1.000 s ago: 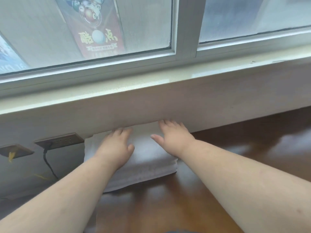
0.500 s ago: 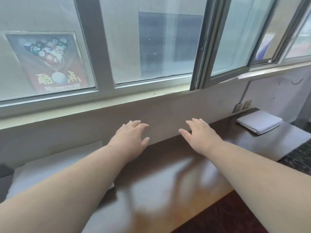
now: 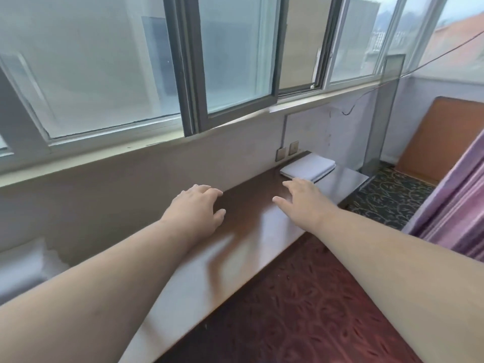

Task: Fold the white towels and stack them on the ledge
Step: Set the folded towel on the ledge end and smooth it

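A folded white towel (image 3: 308,167) lies at the far right end of the dark wooden ledge (image 3: 251,213), close to the wall. Part of another white towel (image 3: 23,265) shows at the left edge, behind my left forearm. My left hand (image 3: 197,209) hovers palm down over the middle of the ledge, fingers relaxed, holding nothing. My right hand (image 3: 301,199) reaches out palm down with fingers spread, its fingertips just short of the far towel and not touching it.
Windows with a dark frame (image 3: 188,74) run above the ledge. Two wall sockets (image 3: 286,151) sit by the far towel. A purple curtain (image 3: 455,203) hangs at the right, a wooden board (image 3: 442,137) leans in the corner, and patterned carpet (image 3: 301,310) covers the floor.
Both hands left the folded towel at the left and moved right along the ledge. The view swung right, bringing the far towel near my right hand.
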### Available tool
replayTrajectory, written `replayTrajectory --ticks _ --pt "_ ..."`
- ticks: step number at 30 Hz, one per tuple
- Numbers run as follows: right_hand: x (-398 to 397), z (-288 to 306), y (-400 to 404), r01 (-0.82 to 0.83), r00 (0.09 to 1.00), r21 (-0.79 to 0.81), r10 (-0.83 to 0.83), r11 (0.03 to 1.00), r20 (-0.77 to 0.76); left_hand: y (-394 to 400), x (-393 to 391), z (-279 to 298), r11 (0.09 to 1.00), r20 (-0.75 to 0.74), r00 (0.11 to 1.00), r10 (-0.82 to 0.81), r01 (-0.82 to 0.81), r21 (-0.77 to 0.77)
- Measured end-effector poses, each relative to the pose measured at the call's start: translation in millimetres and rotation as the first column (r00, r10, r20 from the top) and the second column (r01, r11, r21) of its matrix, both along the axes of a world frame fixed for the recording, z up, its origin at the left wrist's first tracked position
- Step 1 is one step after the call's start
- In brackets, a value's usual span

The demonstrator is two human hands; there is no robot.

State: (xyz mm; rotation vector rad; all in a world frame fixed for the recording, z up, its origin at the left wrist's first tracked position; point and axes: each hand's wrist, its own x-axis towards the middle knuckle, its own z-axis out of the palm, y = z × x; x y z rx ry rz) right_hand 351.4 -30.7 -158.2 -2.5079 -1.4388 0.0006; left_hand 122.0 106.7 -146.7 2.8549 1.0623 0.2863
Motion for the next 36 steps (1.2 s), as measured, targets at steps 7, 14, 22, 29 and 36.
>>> replayTrajectory --ticks 7,14,22,29,36 --pt "49.1 6.5 -19.2 0.054 0.998 0.009 -0.053 0.999 -0.034 0.5 63.0 -4.1 0.998 -0.011 0.998 -0.069 0.069 0.004" --pt "97.4 5.7 10.6 0.126 0.992 0.027 -0.127 0.992 0.021 44.4 129.9 -5.8 0.988 0.007 0.988 -0.153 0.152 0.030" --pt "159.0 -13.7 39.0 0.253 0.966 -0.003 -0.253 0.967 -0.053 97.0 210.4 -18.7 0.962 -0.058 0.961 -0.272 0.273 0.018" --pt "246.0 -55.9 22.5 0.318 0.940 -0.061 -0.323 0.946 -0.109 95.2 305.2 -58.8 0.941 -0.127 0.934 -0.335 0.338 0.000" --pt "386.3 -100.9 -10.6 0.272 0.951 -0.144 -0.289 0.952 -0.114 63.7 432.7 -100.8 0.965 -0.158 0.952 -0.263 0.260 -0.037"
